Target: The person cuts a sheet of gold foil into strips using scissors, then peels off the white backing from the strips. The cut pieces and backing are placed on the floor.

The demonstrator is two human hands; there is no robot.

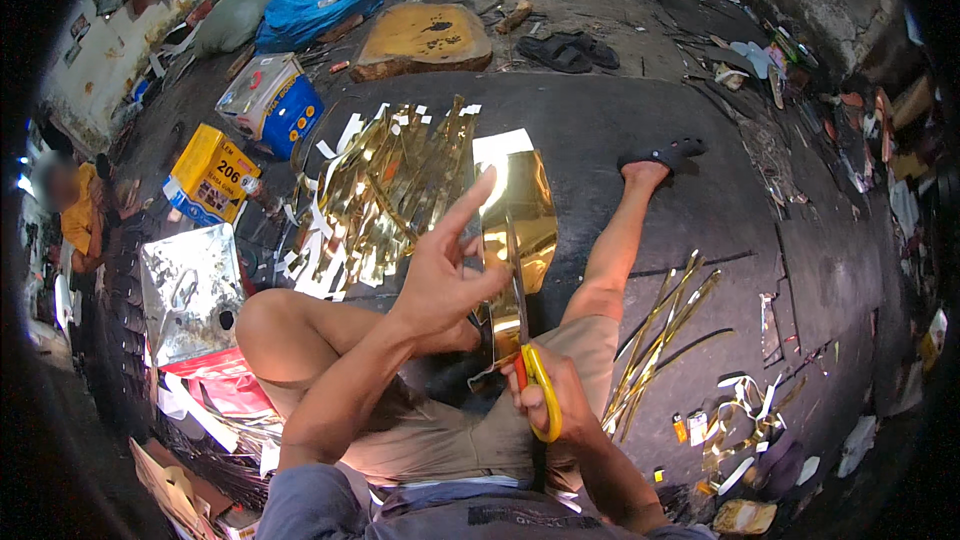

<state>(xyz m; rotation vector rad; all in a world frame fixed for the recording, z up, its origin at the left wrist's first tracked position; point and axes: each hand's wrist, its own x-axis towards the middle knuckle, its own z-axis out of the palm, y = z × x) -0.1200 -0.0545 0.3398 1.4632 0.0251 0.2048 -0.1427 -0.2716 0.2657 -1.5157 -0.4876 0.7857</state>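
The biggest thing on my feed is the dark mat (700,230), reaching from 12 round to 4 o'clock. A heap of gold strips (375,200), many white-ended, lies at 10 o'clock; the gold sheet (535,215), white at its far end, sits just off centre toward 1, and a loose fan of narrow strips (660,340) spreads at 4. My left hand (435,285) overlaps the sheet's left side, index finger straight toward 1, thumb apart, the other fingers curled. My right hand (568,400), at 5 o'clock, wraps the yellow handles of the scissors (541,395), blades pointing to 12 along the sheet. I judge this to be a lengthwise cut; the next move calls for a steady sheet, blades parallel to its long edge and left fingers clear. I can't tell whether those curled fingers pinch the edge, nor how far the blades are parted; a little orange object (680,428) near 4:30 is too small to identify.
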